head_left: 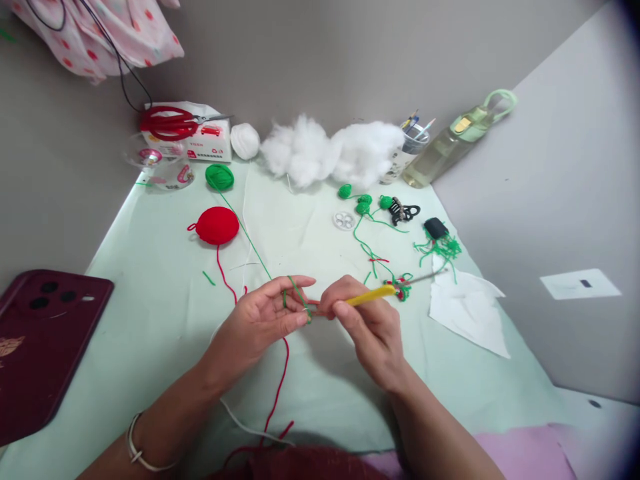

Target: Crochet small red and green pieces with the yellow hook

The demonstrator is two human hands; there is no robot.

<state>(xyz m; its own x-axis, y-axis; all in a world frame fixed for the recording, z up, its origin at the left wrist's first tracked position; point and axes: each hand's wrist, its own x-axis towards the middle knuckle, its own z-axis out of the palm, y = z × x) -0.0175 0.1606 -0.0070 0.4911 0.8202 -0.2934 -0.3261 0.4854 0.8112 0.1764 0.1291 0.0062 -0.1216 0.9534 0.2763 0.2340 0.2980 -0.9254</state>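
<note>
My left hand pinches a small green yarn piece between thumb and fingers, with green yarn looped over the raised index finger. That strand runs back to a green yarn ball. My right hand is closed around a crochet hook with a yellow handle, its tip end meeting the green piece at my left fingertips. Left of the hands lies a round red ball, its red yarn trailing under my left hand toward the front edge.
White stuffing, a pen cup and a bottle stand at the back. Red scissors rest on a box. Small green balls and yarn scraps lie right. A dark red phone is at left.
</note>
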